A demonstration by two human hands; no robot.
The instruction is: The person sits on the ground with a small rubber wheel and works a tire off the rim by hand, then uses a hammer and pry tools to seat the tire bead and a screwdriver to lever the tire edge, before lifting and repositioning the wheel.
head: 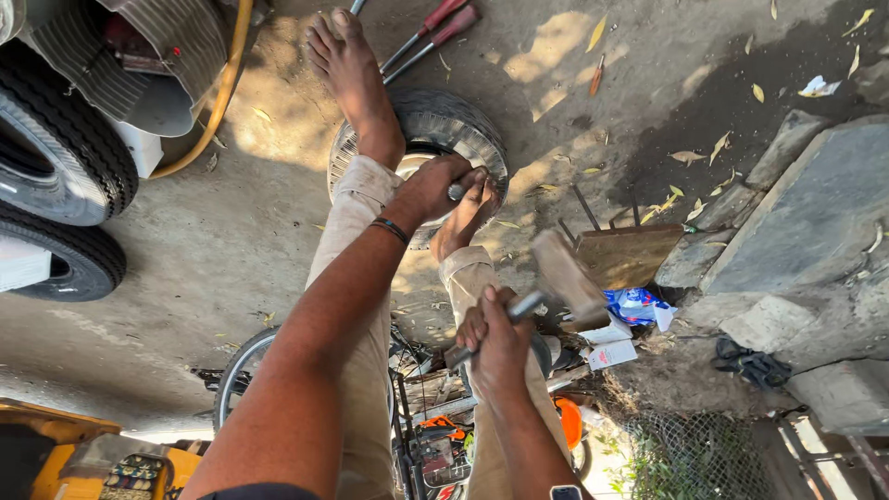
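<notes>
Nearest the camera, at about six o'clock, the right hand (497,344) is clenched tight round the metal handle of a hammer (548,278) — its blocky head is raised and blurred, pointing toward two o'clock from the fist. Just beside it to the right lie small white cartons (609,348) and a blue wrapper (633,303) on the ground, near a rusty flat metal sheet (630,255).

Farther out, near the centre, the left hand (433,188) is closed round a short metal rod (456,192), held upright against the small tyre (435,130) that lies flat on the concrete floor (231,250). A dark band circles that wrist. One bare foot (352,74) rests across the tyre's far rim toward twelve o'clock; the other foot (468,213) presses on its near edge, touching the hand.

Beyond, at one o'clock, two red-handled tools (435,28) lie on the ground. At ten o'clock stand large black tyres (56,167) — a yellow hose (222,93) curves past them. Grey stone slabs (815,222) sit at three o'clock.
</notes>
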